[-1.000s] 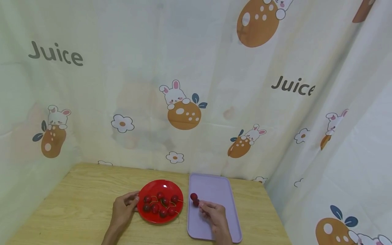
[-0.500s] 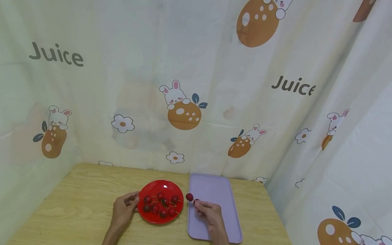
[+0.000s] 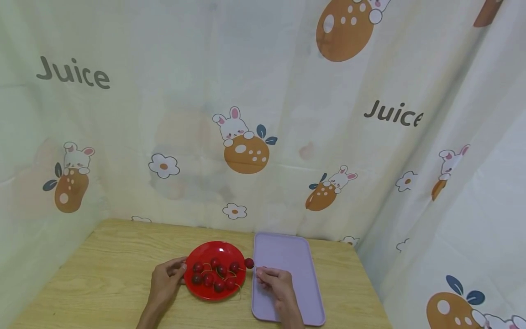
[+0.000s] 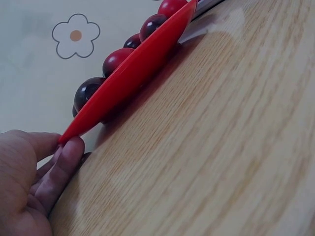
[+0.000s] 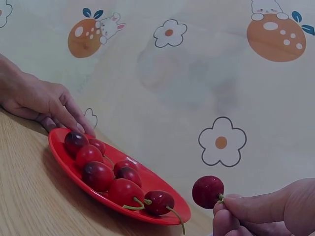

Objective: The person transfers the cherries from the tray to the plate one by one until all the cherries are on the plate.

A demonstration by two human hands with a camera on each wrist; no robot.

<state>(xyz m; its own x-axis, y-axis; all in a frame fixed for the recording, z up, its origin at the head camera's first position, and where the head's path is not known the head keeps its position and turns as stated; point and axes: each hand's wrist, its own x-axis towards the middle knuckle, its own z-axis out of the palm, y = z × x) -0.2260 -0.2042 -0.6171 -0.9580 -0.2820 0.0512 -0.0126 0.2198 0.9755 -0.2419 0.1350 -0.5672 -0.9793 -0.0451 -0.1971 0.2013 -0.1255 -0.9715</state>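
Observation:
A shiny red plate carries several dark red cherries, some with green stems. My left hand pinches its left rim, thumb above and fingers beneath, as the left wrist view shows at the fingers. Over the left edge of a lilac tray, my right hand pinches a cherry by its stem. This cherry hangs out toward the plate's right rim. A bit of dark red peeks from behind the right fingers in the head view; the rest of it is hidden.
The plate and tray stand side by side on a wood-grain table. A pale curtain printed with rabbits, fruit and flowers hangs behind the table and along its sides.
My right hand has moved left with the cherry, from above the tray to the plate's right rim. A second cherry beside it has become mostly hidden by the fingers. The left hand stays put.

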